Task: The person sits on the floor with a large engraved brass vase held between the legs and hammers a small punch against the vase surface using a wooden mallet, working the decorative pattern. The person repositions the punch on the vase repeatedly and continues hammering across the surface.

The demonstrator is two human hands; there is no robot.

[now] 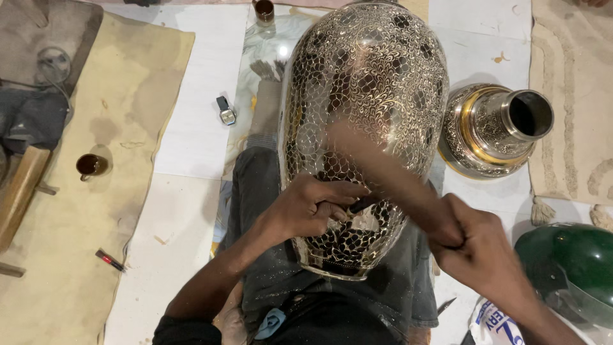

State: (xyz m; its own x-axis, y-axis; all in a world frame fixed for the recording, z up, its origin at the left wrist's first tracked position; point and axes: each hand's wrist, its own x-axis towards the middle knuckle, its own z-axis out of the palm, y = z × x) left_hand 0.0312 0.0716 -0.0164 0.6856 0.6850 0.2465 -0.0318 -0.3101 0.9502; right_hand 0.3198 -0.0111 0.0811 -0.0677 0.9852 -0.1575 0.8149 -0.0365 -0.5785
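Large engraved silver-and-black metal vase (364, 121) lies across person's lap. Left hand (313, 207) rests on vase, fingers pinching small dark chisel (361, 204). Right hand (476, 246), right of vase, fist closed around blurred wooden mallet (383, 169). White-blue printed packet (495, 326) below right hand. Smaller gold-banded metal vase (491, 128) and green glass dome (565, 262) right of vase; wristwatch (225, 110) left.

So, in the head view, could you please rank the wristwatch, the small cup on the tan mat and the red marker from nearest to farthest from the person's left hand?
From the left hand:
1. Wristwatch, up-left on the white sheet.
2. Red marker, lower left on the tan mat.
3. Small cup, far left on the mat.
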